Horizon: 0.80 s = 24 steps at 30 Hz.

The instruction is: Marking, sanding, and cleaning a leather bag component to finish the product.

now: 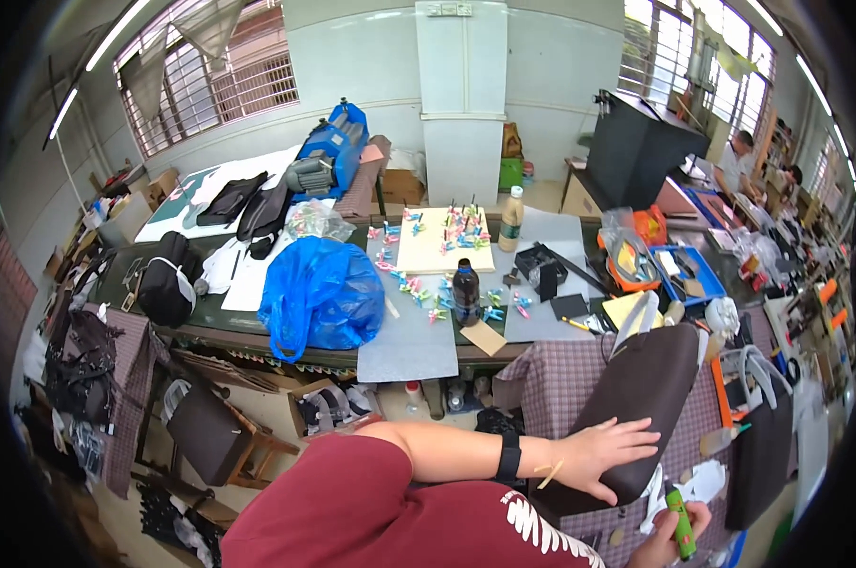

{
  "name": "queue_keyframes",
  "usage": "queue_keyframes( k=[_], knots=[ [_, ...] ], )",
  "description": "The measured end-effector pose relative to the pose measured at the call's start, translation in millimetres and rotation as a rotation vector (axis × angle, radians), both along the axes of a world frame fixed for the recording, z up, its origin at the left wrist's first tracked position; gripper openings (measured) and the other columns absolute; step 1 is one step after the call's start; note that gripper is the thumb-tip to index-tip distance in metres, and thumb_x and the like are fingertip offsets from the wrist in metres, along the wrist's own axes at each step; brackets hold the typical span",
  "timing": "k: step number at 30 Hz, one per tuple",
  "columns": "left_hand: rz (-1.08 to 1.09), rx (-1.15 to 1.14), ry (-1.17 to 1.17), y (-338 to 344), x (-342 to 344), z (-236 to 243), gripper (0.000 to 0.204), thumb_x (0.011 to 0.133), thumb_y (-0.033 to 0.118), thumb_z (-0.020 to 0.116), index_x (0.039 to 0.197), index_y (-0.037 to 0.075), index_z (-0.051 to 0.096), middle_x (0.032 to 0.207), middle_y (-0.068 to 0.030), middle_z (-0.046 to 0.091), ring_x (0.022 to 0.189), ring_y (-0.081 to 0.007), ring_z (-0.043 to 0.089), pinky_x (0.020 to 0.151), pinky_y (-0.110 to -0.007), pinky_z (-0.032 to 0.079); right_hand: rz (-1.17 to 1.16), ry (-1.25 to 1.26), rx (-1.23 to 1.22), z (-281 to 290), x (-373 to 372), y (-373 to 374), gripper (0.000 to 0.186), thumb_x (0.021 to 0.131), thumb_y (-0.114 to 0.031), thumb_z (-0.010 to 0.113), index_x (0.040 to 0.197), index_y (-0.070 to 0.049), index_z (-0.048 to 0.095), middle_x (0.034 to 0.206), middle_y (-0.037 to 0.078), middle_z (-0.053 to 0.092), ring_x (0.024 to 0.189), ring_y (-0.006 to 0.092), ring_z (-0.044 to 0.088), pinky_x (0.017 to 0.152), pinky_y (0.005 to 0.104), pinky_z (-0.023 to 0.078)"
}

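One brown case (646,388), padded and box-like, leaning tilted over a checked cloth (553,379).

Two hands. Left hand (603,459): laid on the near part of the case, fingers spread, grip wide open and holding nothing. Right hand (660,549): just beside the case's near end, grip curled round one green tube (680,528) with a dark cap.

One dark tabletop (212,320), beyond and left of the case, partly covered by grey sheets (409,352). On it: one cream board (414,257) with coloured clips (454,239), more clips lying around it; one dark bottle (465,298); one pale bottle (511,220); one blue plastic bag (331,293), well left of the case.

Beyond the case, to its right: one orange basket (629,282) and one blue tray (718,280), both filled. Right of the case: a second brown case (767,445).

Room, far beyond the case: one white wall pillar (463,114); one blue machine (341,137), to the left; one black cabinet (636,142), straight behind; two barred windows (248,71), one to each side; two people (733,163), far right.
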<state>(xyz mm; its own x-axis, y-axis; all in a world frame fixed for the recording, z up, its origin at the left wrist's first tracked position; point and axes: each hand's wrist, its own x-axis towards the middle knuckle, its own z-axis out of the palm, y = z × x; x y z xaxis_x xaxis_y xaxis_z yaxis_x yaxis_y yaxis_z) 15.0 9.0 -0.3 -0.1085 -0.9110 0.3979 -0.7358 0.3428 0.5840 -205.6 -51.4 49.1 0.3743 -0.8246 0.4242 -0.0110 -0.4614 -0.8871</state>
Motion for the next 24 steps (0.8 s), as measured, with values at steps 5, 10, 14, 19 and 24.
queue_keyframes(
  k=[5, 10, 14, 19, 24],
  knots=[
    [0.054, 0.001, 0.032, 9, 5, 1, 0.089, 0.075, 0.028, 0.078, 0.148, 0.011, 0.031, 0.156, -0.0092, 0.023, 0.147, -0.0331, 0.012, 0.111, -0.060, 0.025, 0.550, -0.240, 0.267, 62, 10, -3, 0.040, 0.098, -0.013, 0.050, 0.134, -0.005, 0.035, 0.080, 0.017, 0.063, 0.063, 0.0211, 0.059, 0.056, 0.0285, 0.050],
    [0.045, 0.016, -0.010, -2, 10, 8, 0.087, 0.077, 0.031, 0.077, 0.148, 0.011, 0.032, 0.155, -0.0085, 0.026, 0.145, -0.0344, 0.017, 0.113, -0.052, 0.026, 1.258, -0.501, 0.368, 152, 27, 17, 0.038, 0.093, -0.003, 0.057, 0.124, -0.006, 0.037, 0.078, 0.027, 0.060, 0.070, 0.0359, 0.065, 0.064, 0.0483, 0.058],
    [0.003, -0.043, -0.027, -15, 5, 6, 0.082, 0.079, 0.035, 0.074, 0.146, 0.010, 0.034, 0.154, -0.0094, 0.027, 0.145, -0.0352, 0.017, 0.109, -0.060, 0.029, 1.386, -0.631, 0.465, 157, 39, 30, 0.041, 0.091, 0.000, 0.058, 0.126, -0.004, 0.036, 0.087, 0.031, 0.059, 0.085, 0.0401, 0.064, 0.075, 0.0529, 0.056],
    [0.027, -0.044, -0.054, -16, 1, 13, 0.084, 0.075, 0.036, 0.078, 0.143, 0.006, 0.039, 0.151, -0.0127, 0.033, 0.142, -0.0370, 0.025, 0.112, -0.047, 0.031, 1.282, -0.950, 0.529, 132, 23, 45, 0.039, 0.093, -0.002, 0.057, 0.127, -0.005, 0.036, 0.089, 0.031, 0.058, 0.086, 0.0384, 0.063, 0.073, 0.0509, 0.055],
    [0.123, -0.071, -0.077, 3, 4, 21, 0.082, 0.074, 0.039, 0.079, 0.140, 0.006, 0.042, 0.148, -0.0128, 0.038, 0.140, -0.0371, 0.030, 0.110, -0.044, 0.035, 1.235, -0.773, 0.402, 134, 19, 47, 0.036, 0.094, -0.005, 0.057, 0.125, -0.009, 0.038, 0.089, 0.030, 0.059, 0.083, 0.0388, 0.063, 0.070, 0.0500, 0.056]
  ],
)
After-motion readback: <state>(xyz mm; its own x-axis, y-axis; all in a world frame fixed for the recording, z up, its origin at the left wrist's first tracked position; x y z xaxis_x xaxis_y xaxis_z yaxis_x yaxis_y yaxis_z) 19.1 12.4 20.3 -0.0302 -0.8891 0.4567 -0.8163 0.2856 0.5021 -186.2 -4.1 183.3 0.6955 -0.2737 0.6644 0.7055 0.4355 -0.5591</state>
